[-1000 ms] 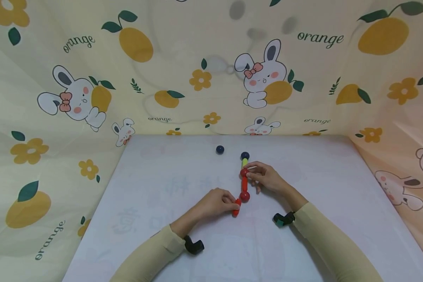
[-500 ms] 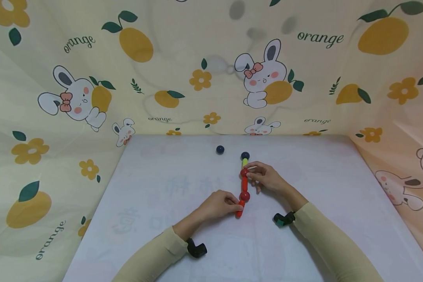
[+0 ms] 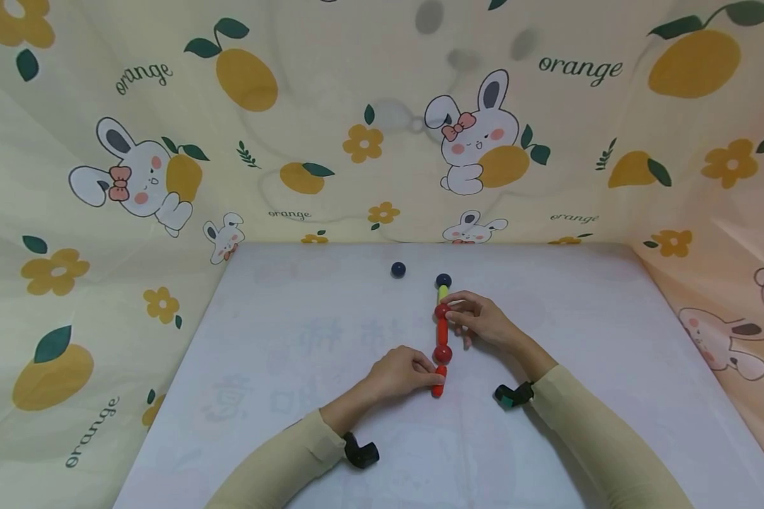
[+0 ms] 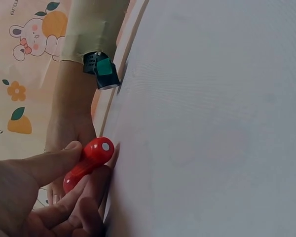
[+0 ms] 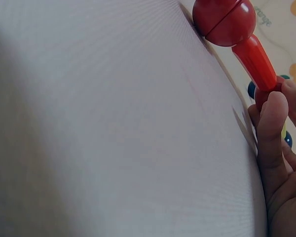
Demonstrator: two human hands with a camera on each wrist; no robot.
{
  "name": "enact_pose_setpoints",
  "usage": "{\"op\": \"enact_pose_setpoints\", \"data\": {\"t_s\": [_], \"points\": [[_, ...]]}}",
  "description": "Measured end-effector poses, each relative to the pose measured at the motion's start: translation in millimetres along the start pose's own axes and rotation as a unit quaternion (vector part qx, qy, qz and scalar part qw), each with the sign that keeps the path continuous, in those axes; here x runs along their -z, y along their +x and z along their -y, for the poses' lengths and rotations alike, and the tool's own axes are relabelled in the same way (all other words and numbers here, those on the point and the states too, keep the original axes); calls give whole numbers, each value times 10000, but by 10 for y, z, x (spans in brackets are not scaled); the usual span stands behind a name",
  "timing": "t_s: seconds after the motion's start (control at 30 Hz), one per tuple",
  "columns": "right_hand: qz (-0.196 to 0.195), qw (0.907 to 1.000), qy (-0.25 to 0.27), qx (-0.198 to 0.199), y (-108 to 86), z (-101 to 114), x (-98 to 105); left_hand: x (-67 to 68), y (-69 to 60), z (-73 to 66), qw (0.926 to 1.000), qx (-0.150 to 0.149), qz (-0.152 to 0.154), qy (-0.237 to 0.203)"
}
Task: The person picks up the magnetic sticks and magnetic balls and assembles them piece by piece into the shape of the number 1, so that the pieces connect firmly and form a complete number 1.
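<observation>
A chain lies on the table: a dark blue ball (image 3: 443, 281), a yellow-green rod (image 3: 443, 293), a red ball (image 3: 442, 311), a red rod (image 3: 442, 332) and a nearer red ball (image 3: 442, 353). My right hand (image 3: 484, 322) pinches the upper red ball between thumb and fingers; the right wrist view shows that grip on the ball (image 5: 261, 97). Just below the nearer ball, my left hand (image 3: 402, 373) pinches a loose-looking red rod (image 3: 438, 390). A pale disc shows on the end of this rod (image 4: 91, 160) in the left wrist view. Whether rod and ball touch, I cannot tell.
A separate dark blue ball (image 3: 398, 269) sits near the back of the white table (image 3: 293, 304), left of the chain. Patterned cloth (image 3: 331, 85) stands behind and on both sides. Each wrist carries a small black device.
My left hand has moved slightly right and nearer, bringing its red rod from the lower left of the nearer ball to below it, more upright in view. My right hand has stayed in place.
</observation>
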State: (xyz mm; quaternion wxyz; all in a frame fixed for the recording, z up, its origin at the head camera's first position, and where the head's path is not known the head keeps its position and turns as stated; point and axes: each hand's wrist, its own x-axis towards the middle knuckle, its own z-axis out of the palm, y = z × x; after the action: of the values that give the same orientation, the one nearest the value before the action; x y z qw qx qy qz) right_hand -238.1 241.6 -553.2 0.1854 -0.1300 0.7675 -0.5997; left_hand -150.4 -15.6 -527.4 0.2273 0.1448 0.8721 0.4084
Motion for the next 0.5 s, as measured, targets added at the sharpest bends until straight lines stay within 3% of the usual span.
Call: {"op": "enact_pose_setpoints", "data": {"t_s": [0.5], "points": [[-10,10000,-94,21,-4,-3,-4,-7,11,-54,9995,241,-97,190]]}}
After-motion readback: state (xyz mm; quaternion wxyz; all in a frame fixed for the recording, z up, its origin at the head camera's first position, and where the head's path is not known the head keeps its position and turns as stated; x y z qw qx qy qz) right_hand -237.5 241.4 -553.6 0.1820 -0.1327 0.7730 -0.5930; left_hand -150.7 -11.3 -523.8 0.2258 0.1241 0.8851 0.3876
